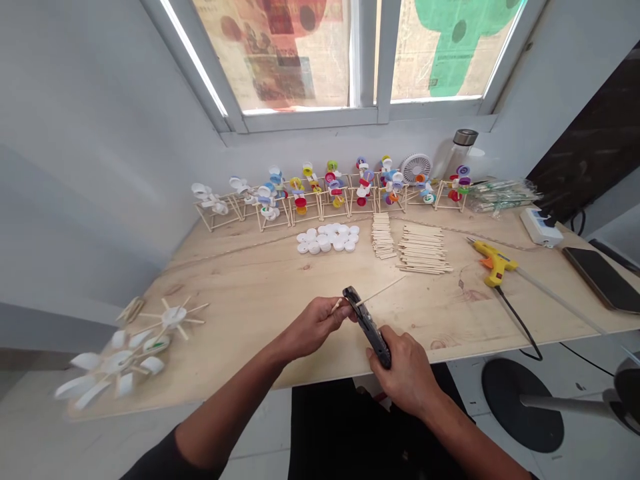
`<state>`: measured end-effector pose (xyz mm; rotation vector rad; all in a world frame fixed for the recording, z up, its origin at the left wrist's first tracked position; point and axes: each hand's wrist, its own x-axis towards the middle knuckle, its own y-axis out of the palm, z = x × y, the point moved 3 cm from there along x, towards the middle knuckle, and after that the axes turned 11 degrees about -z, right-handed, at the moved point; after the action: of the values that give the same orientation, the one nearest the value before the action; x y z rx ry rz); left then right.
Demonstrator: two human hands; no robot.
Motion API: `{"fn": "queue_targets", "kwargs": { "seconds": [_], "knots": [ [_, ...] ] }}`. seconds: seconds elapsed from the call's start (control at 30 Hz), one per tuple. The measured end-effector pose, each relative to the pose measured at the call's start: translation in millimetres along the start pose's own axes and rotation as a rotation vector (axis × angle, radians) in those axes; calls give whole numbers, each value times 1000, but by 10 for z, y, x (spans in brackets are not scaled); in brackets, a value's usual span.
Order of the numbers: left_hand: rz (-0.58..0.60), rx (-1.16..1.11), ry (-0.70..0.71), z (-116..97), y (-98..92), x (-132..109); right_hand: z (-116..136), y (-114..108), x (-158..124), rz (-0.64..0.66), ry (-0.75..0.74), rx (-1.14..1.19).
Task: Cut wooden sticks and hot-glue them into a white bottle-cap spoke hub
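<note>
In the head view, the landmark is the heap of white plastic bottle caps (pixel 327 238) on the pale plywood table top (pixel 240 280). Both hands are on the near side of this heap, close to the front edge of the table. The left hand (pixel 315 327) pinches one end of a thin pale wooden skewer (pixel 373 292) between thumb and fingertips. The right hand (pixel 406 373) is wrapped closed around the handles of black metal cutting pliers (pixel 367 325). The head of the pliers meets the skewer just beside the left fingertips, but I cannot tell how tightly its jaws are closed. The long axis of the skewer runs away from the left hand, up and to the right, toward the stacks of flat wooden sticks (pixel 423 250) at the right of the heap. So the long free part lies beyond the pliers and the short held part lies before them. The left hand is the nearer one to the skewer; the right hand reaches it only through the tool. Behind the heap stands a row of stick frames with coloured caps (pixel 330 187). Far to its right lies a yellow glue gun (pixel 493 261).
</note>
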<state>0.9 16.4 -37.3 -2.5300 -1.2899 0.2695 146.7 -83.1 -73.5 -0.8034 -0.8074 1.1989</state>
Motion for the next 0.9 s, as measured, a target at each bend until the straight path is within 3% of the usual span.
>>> {"fn": "queue_targets", "kwargs": {
  "seconds": [0.2,0.3,0.4,0.57,0.63,0.73,0.9],
  "knots": [
    [192,-208,-143,47,-41,27,-5,35,26,4,-34,-22],
    [192,-182,-121,53,-50,66,-15,68,51,-11,-20,-73],
    [44,18,-16,50,-23,83,-20,91,76,-21,13,-84],
    [-375,550,308,75,94,-22,-22,95,97,-11,46,-31],
    [-431,660,389,113,137,-66,-21,89,95,-6,41,-16],
    [-374,661,385,136,129,-81,-18,77,75,3,32,3],
    [-153,437,205,-1,21,-49,-14,50,8,21,25,22]
  ]
}}
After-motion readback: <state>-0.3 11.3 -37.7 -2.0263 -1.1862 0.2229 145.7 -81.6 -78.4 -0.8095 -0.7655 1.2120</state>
